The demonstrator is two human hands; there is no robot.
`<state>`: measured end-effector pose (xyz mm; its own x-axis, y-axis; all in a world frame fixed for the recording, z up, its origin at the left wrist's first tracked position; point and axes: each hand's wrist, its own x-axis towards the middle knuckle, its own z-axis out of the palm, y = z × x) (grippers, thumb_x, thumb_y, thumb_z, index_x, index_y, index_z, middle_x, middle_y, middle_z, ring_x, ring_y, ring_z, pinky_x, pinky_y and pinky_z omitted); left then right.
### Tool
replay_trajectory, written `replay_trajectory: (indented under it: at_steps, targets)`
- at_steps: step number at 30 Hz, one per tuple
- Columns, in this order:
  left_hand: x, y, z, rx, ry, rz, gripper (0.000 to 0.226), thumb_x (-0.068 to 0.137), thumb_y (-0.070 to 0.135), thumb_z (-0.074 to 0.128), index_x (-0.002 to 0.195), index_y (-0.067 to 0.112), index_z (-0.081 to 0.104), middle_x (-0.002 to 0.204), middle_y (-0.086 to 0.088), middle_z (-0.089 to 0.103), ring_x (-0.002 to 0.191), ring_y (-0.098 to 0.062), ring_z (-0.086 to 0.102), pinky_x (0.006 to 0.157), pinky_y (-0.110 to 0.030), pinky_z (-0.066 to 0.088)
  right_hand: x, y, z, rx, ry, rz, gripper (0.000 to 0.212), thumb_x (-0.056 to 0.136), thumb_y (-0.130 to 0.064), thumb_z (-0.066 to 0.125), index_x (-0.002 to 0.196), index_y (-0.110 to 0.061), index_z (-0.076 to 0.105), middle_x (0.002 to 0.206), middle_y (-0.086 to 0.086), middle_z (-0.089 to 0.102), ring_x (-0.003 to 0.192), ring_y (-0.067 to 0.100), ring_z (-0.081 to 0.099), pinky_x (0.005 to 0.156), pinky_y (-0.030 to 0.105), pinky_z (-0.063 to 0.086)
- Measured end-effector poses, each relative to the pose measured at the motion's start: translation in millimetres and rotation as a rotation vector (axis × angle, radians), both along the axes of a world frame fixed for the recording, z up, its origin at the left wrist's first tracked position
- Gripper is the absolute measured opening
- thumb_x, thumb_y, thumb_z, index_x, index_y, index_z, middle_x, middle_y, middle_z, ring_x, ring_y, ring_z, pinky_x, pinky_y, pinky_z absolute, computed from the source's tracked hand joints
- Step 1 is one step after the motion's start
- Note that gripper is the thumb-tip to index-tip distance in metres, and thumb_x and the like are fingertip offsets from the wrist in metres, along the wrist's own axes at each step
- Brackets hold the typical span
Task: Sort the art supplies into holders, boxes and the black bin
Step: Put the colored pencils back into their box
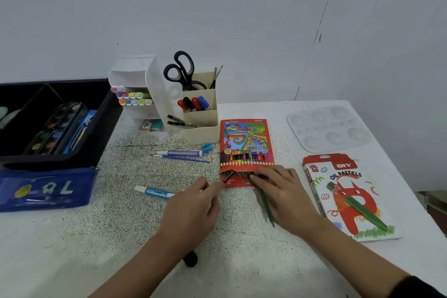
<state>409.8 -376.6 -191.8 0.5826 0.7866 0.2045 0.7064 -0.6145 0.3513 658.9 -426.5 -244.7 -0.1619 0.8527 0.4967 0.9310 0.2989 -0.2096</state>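
Observation:
A red colour pencil box [246,143] lies flat in the middle of the table, its open end toward me. My left hand [193,210] pinches a dark pencil [228,176] whose tip sits at the box's opening. My right hand [283,198] rests at the box's near right corner and grips a green pencil [266,205] that points toward me. The black bin [92,143] stands at the far left with paint palettes inside. A cream holder [203,126] holds scissors, brushes and markers; a white holder [154,94] holds pastel markers.
An oil pastels box [348,196] lies at the right, a clear paint palette [329,128] behind it. A blue pencil case [48,189] leans on the bin. A purple pen [183,153], a thin brush [179,158], a blue sharpener [206,147] and a blue pen [154,192] lie loose. A black cap [190,259] lies near.

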Motion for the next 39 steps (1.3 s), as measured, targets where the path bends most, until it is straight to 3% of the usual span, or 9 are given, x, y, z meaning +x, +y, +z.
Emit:
replay_trajectory:
  at_steps: [5,12,19,24,26,27,30,34,39]
  targets:
    - [9.9,0.7,-8.5,-0.059,-0.004,0.049,0.031,0.098,0.027,0.056,0.128,0.028,0.055,0.090,0.009,0.047,0.056,-0.012,0.052,0.048,-0.036,0.049,-2.5,1.2,5.9,0.030,-0.020,0.004,0.030,0.085,-0.019,0.076,0.115,-0.015,0.073,0.119,-0.003,0.067,0.112,0.022,0.058,0.083,0.041,0.045]
    - [45.7,3.7,-9.8,-0.137,-0.005,0.010,0.049,0.098,0.024,0.047,0.147,0.018,0.044,0.127,0.000,0.051,0.095,-0.019,0.060,0.081,-0.035,0.052,-5.2,3.6,10.6,0.023,-0.114,0.049,0.030,0.087,-0.019,0.070,0.116,-0.016,0.073,0.118,-0.006,0.069,0.107,0.020,0.058,0.087,0.038,0.038]
    - [44.2,26.0,-15.5,-0.213,-0.033,-0.059,0.047,0.099,0.035,0.058,0.143,0.019,0.055,0.106,0.005,0.050,0.091,-0.010,0.051,0.080,-0.022,0.047,-6.0,4.5,12.5,-0.068,-0.006,0.138,0.036,0.083,-0.008,0.064,0.118,-0.009,0.072,0.123,0.002,0.069,0.111,0.020,0.062,0.098,0.034,0.047]
    - [20.9,32.7,-13.1,-0.161,-0.090,-0.075,0.056,0.095,0.050,0.057,0.146,0.028,0.051,0.115,0.012,0.054,0.103,-0.004,0.050,0.092,-0.028,0.051,-7.9,-8.1,17.1,-0.159,0.134,0.082,0.040,0.088,-0.019,0.053,0.125,-0.014,0.069,0.135,-0.003,0.061,0.119,0.012,0.058,0.100,0.032,0.047]
    - [12.2,40.2,-12.5,-0.102,0.002,-0.121,0.070,0.092,0.064,0.047,0.154,0.033,0.036,0.142,0.010,0.045,0.131,-0.010,0.036,0.112,-0.036,0.038,-10.4,-12.4,19.2,-0.176,0.211,0.021,0.034,0.096,-0.030,0.056,0.124,-0.015,0.069,0.125,-0.006,0.060,0.110,0.008,0.057,0.092,0.029,0.049]
    - [9.9,45.6,-12.2,-0.099,0.069,-0.151,0.077,0.091,0.069,0.042,0.158,0.036,0.024,0.157,0.012,0.029,0.144,-0.011,0.020,0.119,-0.040,0.023,-13.1,-12.7,19.8,-0.201,0.211,-0.005,0.037,0.097,-0.038,0.058,0.125,-0.016,0.068,0.120,-0.007,0.060,0.107,0.007,0.056,0.090,0.030,0.050]
    - [12.9,61.9,-11.5,-0.134,0.230,-0.259,0.084,0.094,0.073,0.036,0.160,0.038,-0.001,0.165,0.022,-0.017,0.150,-0.003,-0.019,0.115,-0.040,-0.003,-22.1,-10.7,17.3,-0.252,0.066,-0.050,0.043,0.096,-0.049,0.059,0.124,-0.018,0.068,0.111,-0.007,0.058,0.102,0.012,0.056,0.085,0.031,0.050]
    - [18.6,71.9,-19.1,-0.134,0.293,-0.310,0.074,0.096,0.073,0.025,0.160,0.040,0.006,0.166,0.023,-0.005,0.150,0.002,-0.018,0.121,-0.049,-0.001,-29.6,-8.7,21.7,-0.199,-0.096,-0.142,0.035,0.094,-0.045,0.052,0.113,-0.023,0.071,0.102,-0.010,0.058,0.099,0.017,0.054,0.073,0.036,0.046]
    - [20.0,69.1,-24.8,-0.105,0.244,-0.281,0.077,0.092,0.078,0.016,0.158,0.040,0.018,0.166,0.023,0.009,0.152,0.002,-0.007,0.119,-0.057,0.011,-35.9,-8.3,30.1,-0.245,-0.117,-0.153,0.039,0.094,-0.051,0.049,0.111,-0.024,0.070,0.103,-0.010,0.056,0.103,0.017,0.051,0.075,0.037,0.043]
